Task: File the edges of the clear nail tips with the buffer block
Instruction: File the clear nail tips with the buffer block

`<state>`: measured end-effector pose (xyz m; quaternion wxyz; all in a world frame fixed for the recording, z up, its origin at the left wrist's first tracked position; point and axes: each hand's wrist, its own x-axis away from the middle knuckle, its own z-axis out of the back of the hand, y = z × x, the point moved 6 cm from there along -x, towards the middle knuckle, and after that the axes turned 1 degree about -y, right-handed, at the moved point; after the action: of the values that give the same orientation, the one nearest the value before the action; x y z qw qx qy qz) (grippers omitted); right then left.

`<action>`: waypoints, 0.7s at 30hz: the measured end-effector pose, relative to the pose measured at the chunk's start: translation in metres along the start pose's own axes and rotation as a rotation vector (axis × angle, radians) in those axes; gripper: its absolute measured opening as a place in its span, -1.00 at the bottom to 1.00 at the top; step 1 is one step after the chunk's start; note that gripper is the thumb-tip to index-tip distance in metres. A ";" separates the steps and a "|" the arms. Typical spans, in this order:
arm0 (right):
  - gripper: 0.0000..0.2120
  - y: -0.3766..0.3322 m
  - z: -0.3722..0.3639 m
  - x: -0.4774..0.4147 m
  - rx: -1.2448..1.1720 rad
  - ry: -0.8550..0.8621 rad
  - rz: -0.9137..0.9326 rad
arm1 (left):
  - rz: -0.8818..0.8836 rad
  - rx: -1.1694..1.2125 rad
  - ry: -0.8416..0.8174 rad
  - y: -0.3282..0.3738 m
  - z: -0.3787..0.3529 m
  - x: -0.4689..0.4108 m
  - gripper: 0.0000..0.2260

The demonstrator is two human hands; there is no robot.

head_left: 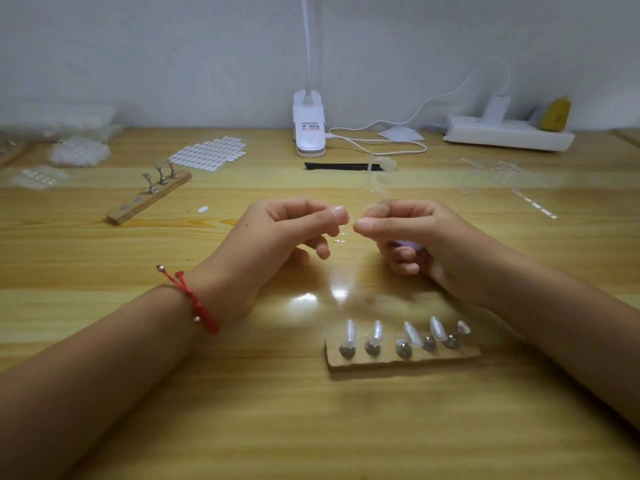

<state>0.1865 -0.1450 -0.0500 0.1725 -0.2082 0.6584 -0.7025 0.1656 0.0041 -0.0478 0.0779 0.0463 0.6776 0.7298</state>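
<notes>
My left hand (287,230) is in the middle of the table, its thumb and forefinger pinching a small clear piece that is hard to make out. My right hand (412,233) faces it, fingertips almost touching. Its thumb and forefinger pinch a clear strip of nail tips (373,174) that rises towards the back. Its lower fingers curl round a purple buffer block (403,243), mostly hidden. Nearer me lies a wooden holder (401,356) with several clear nail tips (412,334) on metal stands.
A second wooden holder (149,197) with three metal stands lies at the left. A sheet of white stickers (209,154), bags of tips (78,152), a black tool (337,166), a clip lamp (309,128), its cable and a power strip (505,133) stand at the back.
</notes>
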 end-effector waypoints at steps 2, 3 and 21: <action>-0.90 -0.002 -0.002 0.001 -0.036 -0.072 0.008 | 0.024 0.064 -0.091 -0.001 -0.005 0.000 -0.87; -0.89 -0.002 -0.004 0.002 -0.052 -0.109 0.000 | 0.030 0.083 -0.132 -0.001 -0.007 -0.001 -0.87; -0.84 -0.017 0.004 0.001 0.279 0.037 -0.110 | -0.474 -0.523 0.392 0.029 -0.005 0.021 -0.87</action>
<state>0.1884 -0.1475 -0.0328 0.1488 -0.2049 0.5450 -0.7993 0.1427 0.0008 -0.0205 0.1224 -0.2727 0.4628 0.8345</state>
